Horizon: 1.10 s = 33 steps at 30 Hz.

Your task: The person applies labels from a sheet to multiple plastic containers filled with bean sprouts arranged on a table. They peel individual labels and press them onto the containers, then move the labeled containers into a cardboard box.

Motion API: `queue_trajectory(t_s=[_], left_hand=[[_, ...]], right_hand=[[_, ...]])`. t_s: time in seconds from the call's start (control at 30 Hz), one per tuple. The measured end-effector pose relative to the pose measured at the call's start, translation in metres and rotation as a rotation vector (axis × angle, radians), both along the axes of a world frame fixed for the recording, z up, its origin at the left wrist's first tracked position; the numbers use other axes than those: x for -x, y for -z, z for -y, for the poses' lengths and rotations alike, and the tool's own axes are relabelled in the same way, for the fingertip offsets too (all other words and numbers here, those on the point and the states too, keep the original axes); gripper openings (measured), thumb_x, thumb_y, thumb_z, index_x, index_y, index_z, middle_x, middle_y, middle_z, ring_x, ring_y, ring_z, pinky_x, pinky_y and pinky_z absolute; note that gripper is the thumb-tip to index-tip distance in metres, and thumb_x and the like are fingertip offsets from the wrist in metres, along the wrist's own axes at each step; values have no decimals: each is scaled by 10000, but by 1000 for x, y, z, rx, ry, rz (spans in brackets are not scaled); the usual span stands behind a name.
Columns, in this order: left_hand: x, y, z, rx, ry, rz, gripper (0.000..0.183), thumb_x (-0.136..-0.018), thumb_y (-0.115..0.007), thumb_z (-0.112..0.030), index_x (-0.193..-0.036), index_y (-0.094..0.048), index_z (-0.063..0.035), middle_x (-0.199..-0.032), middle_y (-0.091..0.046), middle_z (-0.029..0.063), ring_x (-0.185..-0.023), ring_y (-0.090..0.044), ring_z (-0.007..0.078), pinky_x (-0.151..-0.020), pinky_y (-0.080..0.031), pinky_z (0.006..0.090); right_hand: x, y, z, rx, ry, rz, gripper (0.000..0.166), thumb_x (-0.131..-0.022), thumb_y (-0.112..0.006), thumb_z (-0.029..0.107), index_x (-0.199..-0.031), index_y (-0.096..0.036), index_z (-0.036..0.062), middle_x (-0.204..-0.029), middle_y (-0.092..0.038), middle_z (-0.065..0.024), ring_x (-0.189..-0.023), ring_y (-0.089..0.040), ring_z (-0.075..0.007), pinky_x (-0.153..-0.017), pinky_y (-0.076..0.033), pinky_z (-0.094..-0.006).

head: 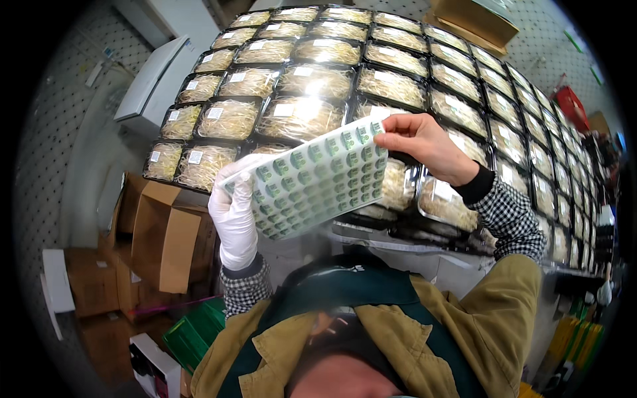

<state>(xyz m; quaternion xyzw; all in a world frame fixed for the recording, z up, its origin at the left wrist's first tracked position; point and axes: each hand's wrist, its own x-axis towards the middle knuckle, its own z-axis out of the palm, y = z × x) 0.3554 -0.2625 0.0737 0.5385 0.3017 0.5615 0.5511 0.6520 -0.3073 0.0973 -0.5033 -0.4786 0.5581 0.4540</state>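
A sheet of green-printed stickers (318, 174) is held up in front of my chest, tilted with its right end higher. My left hand (234, 204), in a white glove, grips its left end. At the upper right corner, the thumb and fingers of my bare right hand (423, 142) pinch the sheet. Whether it is one sheet or a thin stack, I cannot tell. Behind it spread rows of black plastic trays of bean sprouts (303, 117), wrapped in clear film and mostly bearing white labels. The sheet and my hands hide some of the nearest trays.
Opened cardboard boxes (149, 234) stand at the lower left beside a green plastic crate (196, 331). A white cabinet-like appliance (154, 82) is at the upper left. Another cardboard box (470, 25) lies beyond the trays, and a red container (570, 107) sits far right.
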Motion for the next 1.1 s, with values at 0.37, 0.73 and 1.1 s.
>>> queue_trajectory(t_s=[0.37, 0.73, 1.1], left_hand=[[78, 36, -5, -115, 36, 14, 138, -818, -671, -4, -955, -653, 3, -845, -636, 21, -746, -563, 71, -708, -461, 200], [95, 44, -15, -191, 286, -211, 126, -814, -682, -16, -937, -663, 5, -815, -661, 15, -735, -552, 50, -693, -443, 191], [66, 64, -23, 111, 434, -224, 85, -840, -652, -19, -924, -638, -9, -814, -627, -20, -730, -521, 36, -676, -419, 180]], right_hand=[[128, 26, 75, -300, 546, 60, 163, -830, -681, 71, -767, -541, 16, -711, -600, 17, -653, -526, -3, -544, -396, -144], [156, -8, 99, -567, 73, 1166, 213, -854, -595, 141, -1055, -605, 72, -916, -580, -68, -852, -545, -243, -774, -439, -348], [13, 90, 143, -176, 1045, 486, 545, -841, -596, -6, -1347, -410, 78, -1054, -581, -42, -940, -559, -109, -833, -477, -255]])
